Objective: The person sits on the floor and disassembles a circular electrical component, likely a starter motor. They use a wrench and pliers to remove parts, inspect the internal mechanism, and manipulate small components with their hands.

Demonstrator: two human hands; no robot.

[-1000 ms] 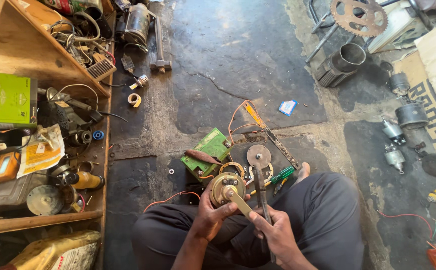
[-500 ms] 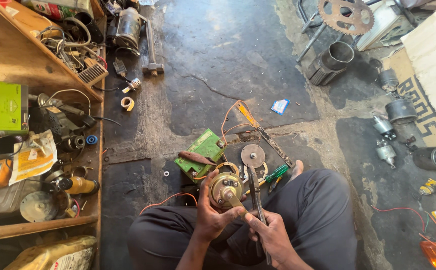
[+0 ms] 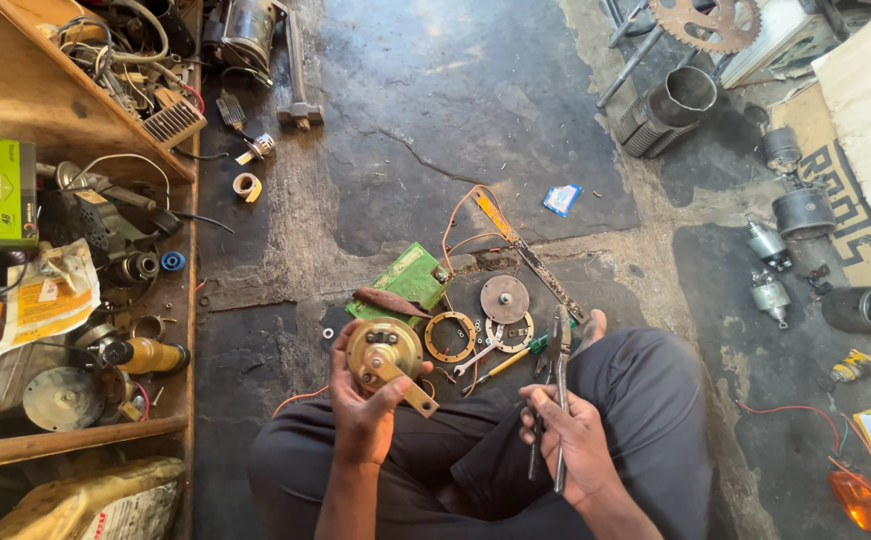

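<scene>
- While the person sits cross-legged on the dark concrete floor [image 3: 516, 110], the left hand [image 3: 361, 405] has its fingers closed around a round brass-coloured horn body [image 3: 384, 352], held above the lap.
- Right hand [image 3: 576, 445] grips grey long-handled pliers [image 3: 559, 380], tips pointing away.
- Just beyond lie a flat metal disc [image 3: 505, 298] and a green circuit board [image 3: 408, 280].
- Wooden shelves [image 3: 56, 110] edge the left; open floor lies ahead.

I see a repair workshop. The cracked concrete floor [image 3: 476, 110] is dirty, with metal parts, a gear wheel [image 3: 706, 22], and wooden shelves [image 3: 76, 120] full of wires and old tools.
</scene>
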